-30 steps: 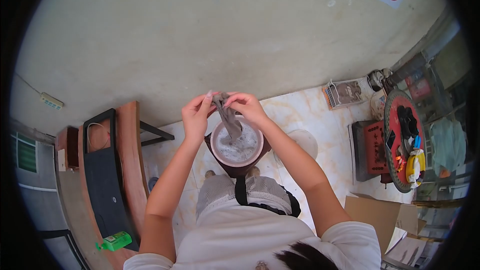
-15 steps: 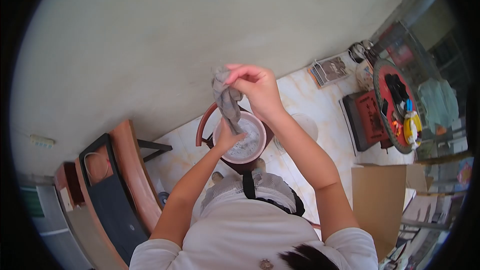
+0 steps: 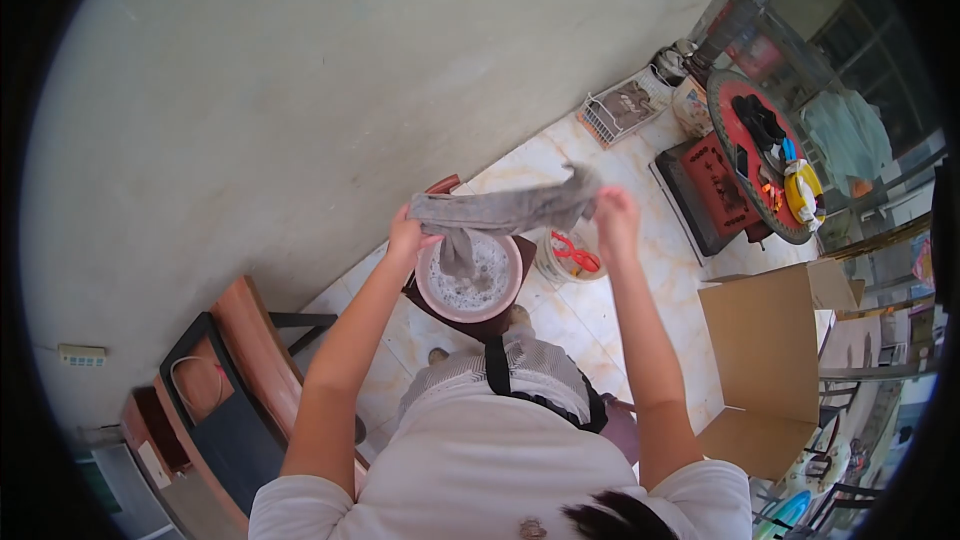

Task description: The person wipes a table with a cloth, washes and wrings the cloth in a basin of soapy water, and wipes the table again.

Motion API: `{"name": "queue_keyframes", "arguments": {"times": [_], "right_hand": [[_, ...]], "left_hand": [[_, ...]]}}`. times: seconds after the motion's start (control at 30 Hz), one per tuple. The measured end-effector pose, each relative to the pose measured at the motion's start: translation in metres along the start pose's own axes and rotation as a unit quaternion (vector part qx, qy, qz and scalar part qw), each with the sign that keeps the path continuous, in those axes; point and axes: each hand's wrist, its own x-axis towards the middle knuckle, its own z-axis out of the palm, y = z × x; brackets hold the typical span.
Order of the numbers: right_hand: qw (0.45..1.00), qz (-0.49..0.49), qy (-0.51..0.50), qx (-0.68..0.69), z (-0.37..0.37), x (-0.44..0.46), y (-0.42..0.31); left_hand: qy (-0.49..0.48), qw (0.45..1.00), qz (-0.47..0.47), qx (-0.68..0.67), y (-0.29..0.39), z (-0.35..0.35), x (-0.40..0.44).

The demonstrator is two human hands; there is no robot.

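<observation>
Spanning the gap between two bare hands, a long, wrinkled grey cloth (image 3: 500,208) is up over a round pink basin (image 3: 469,317) of foamy water! Look at the left hand (image 3: 405,237): fingers and thumb closed on one end. Over on the right, the right hand (image 3: 617,220), a little blurred, has its fingers curled in at the other end. One loose fold dangles over the suds; whether it touches them, I can't tell. The basin sits on a dark brown seat (image 3: 527,252), just beside a pale round bucket (image 3: 543,258) with a bright red item (image 3: 577,256) showing at its top.
</observation>
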Motion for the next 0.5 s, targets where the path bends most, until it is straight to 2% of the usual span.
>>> {"name": "queue_keyframes", "arguments": {"times": [0.07,0.13,0.2,0.27,0.33,0.37,0.43,0.5], "right_hand": [[0.994,0.098,0.021,0.033,-0.032,0.002,0.083],[0.978,0.151,0.067,0.125,-0.045,-0.004,0.153],[0.964,0.215,0.059,0.145,-0.048,-0.012,0.203],[0.952,0.263,-0.015,0.156,-0.037,-0.025,0.222],[0.935,0.347,-0.061,-0.049,-0.011,-0.033,0.198],[0.908,0.381,-0.084,-0.151,0.003,-0.038,0.184],[0.955,0.136,-0.169,-0.202,0.026,-0.048,0.177],[0.946,-0.060,-0.180,-0.263,0.058,-0.056,0.163]], "left_hand": [[-0.049,0.998,0.025,-0.011,0.015,0.009,-0.007],[-0.052,0.998,0.028,-0.003,0.037,0.031,-0.032],[-0.053,0.998,0.036,0.001,0.051,0.045,-0.047],[-0.056,0.998,0.041,0.007,0.055,0.049,-0.056],[-0.049,0.998,0.045,0.022,0.058,0.052,-0.061],[-0.046,0.997,0.047,0.029,0.061,0.053,-0.063],[-0.051,0.997,0.051,0.035,0.068,0.058,-0.073],[-0.055,0.997,0.049,0.028,0.074,0.065,-0.085]]}}
